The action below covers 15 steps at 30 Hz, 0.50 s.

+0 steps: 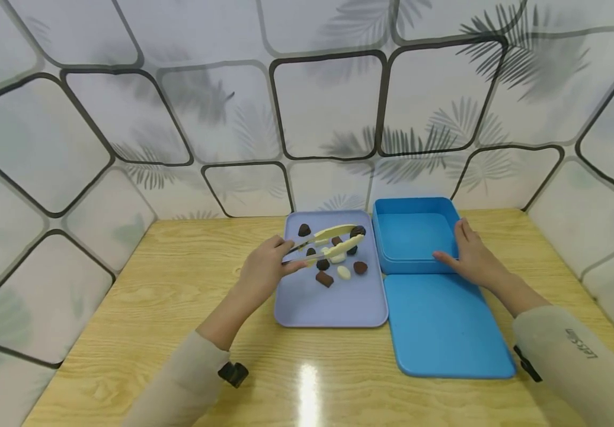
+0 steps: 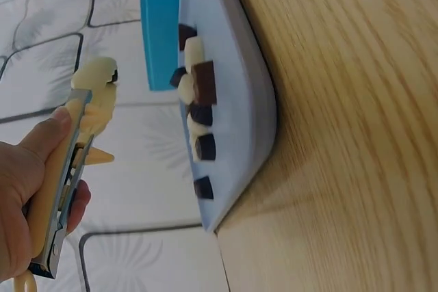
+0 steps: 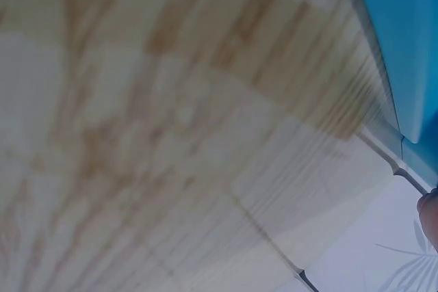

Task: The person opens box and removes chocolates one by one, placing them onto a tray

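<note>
My left hand [image 1: 268, 265] grips yellow-tipped metal tongs [image 1: 333, 251] over the lavender tray [image 1: 333, 308]. A dark chocolate [image 1: 357, 230] shows at the tong tips; in the left wrist view a dark bit peeks out between the pale heads. Below them, several brown, dark and white chocolates, among them a brown block [image 1: 325, 279] and a white oval one [image 1: 344, 273], lie in the tray's far half. At the blue box [image 1: 416, 266], my right hand [image 1: 475, 258] rests on the right side, fingers extended along the wall and thumb over the front right corner.
A flat blue lid [image 1: 448, 326] lies in front of the box, right of the tray. All stand on a wooden table [image 1: 179, 284], with patterned panels [image 1: 328, 107] rising behind and at both sides.
</note>
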Each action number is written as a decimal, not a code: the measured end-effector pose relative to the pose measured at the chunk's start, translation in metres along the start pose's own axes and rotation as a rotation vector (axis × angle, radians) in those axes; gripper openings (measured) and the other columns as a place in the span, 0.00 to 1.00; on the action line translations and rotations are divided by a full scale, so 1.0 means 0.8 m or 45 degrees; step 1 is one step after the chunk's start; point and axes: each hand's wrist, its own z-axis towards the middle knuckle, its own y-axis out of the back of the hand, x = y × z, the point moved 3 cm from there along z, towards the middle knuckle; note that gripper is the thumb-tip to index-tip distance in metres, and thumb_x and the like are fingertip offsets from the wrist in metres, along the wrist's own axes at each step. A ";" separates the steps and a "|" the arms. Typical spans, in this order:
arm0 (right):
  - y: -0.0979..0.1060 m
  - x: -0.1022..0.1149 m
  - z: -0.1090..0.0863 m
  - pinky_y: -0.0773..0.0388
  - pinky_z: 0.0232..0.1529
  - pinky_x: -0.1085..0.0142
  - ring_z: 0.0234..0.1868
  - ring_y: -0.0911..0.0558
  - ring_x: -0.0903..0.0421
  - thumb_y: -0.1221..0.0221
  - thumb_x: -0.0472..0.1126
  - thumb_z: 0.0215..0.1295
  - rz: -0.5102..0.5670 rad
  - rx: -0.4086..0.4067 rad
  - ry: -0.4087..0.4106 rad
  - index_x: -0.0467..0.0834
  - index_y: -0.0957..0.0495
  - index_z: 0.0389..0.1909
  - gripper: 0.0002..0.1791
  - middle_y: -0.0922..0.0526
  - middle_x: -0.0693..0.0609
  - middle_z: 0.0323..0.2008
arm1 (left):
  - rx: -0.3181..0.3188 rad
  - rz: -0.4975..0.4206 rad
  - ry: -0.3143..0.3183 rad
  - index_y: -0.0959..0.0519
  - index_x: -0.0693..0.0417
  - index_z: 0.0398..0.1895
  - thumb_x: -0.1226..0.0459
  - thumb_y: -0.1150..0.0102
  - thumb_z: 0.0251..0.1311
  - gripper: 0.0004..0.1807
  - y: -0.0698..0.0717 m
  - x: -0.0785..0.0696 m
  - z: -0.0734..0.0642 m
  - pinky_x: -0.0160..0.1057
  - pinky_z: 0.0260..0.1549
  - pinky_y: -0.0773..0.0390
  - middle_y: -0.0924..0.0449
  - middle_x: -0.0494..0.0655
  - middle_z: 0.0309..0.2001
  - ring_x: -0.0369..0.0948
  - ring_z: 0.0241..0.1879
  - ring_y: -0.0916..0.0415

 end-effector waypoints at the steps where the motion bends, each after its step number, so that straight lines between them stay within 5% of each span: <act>1: 0.000 0.000 0.000 0.54 0.62 0.32 0.67 0.60 0.24 0.50 0.61 0.67 0.000 0.001 -0.001 0.26 0.73 0.69 0.56 0.72 0.27 0.70 | -0.006 0.013 0.005 0.17 0.64 0.38 0.50 0.32 0.44 0.26 0.003 0.005 -0.005 0.34 0.18 0.27 0.27 0.49 0.28 0.40 0.21 0.32; 8: -0.003 -0.001 0.000 0.55 0.63 0.33 0.68 0.61 0.24 0.50 0.61 0.67 0.011 0.011 0.000 0.26 0.73 0.69 0.56 0.71 0.26 0.70 | 0.047 0.055 0.088 0.19 0.61 0.38 0.53 0.31 0.45 0.22 0.028 0.032 -0.048 0.35 0.18 0.27 0.25 0.50 0.30 0.41 0.22 0.30; 15: 0.000 0.000 0.000 0.55 0.63 0.33 0.68 0.60 0.24 0.50 0.61 0.67 0.003 -0.006 0.007 0.25 0.72 0.69 0.56 0.72 0.27 0.70 | 0.035 0.092 0.089 0.19 0.63 0.39 0.55 0.29 0.42 0.23 0.047 0.043 -0.089 0.34 0.19 0.26 0.25 0.50 0.30 0.40 0.23 0.29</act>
